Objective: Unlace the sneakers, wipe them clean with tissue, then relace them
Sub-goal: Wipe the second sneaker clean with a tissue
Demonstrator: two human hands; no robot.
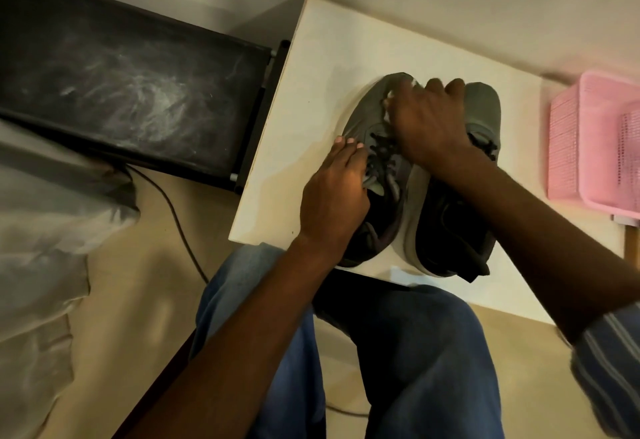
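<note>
Two grey sneakers stand side by side on a small white table [311, 99], toes pointing away from me. The left sneaker [367, 116] has dark laces [381, 148] threaded in it. My left hand [332, 196] rests against its left side, fingers stretched along the upper. My right hand [426, 120] lies over the toe area between the two shoes and grips a crumpled white tissue [389, 99], which peeks out at the left sneaker's toe. The right sneaker [481, 109] is partly hidden under my right forearm.
A pink plastic basket [595, 148] stands to the right of the table. A black dusty shelf [131, 92] sits to the left, with a dark cable [173, 213] on the floor. My knees in blue jeans [398, 352] are under the table's near edge.
</note>
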